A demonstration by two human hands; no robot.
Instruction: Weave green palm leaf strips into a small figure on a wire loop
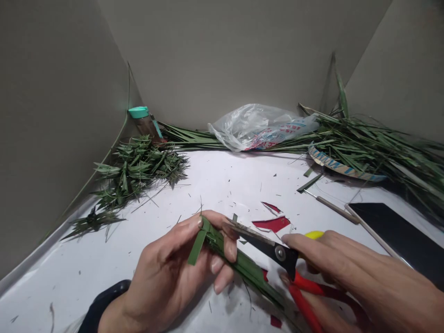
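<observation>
In the head view, my left hand (180, 263) is closed around a folded bundle of green leaf strips (243, 266) that slants down toward the lower right. A short flat strip end (197, 247) sticks out by my thumb. My right hand (350, 273) grips a pair of scissors (279, 252) with dark blades and red and yellow handles. The blades point left, their tips close to my left fingers and a small leaf end at the top of the bundle. Whether the tips touch the leaf, I cannot tell.
Spiky woven leaf pieces (138, 162) pile up at the left, near a bottle with a turquoise lid (138, 112). Behind lie a clear plastic bag (256, 125) and long leaves (374, 143). At right are a thin-tipped tool (335, 208) and a phone (398, 236). Red scraps (272, 224) litter the white surface.
</observation>
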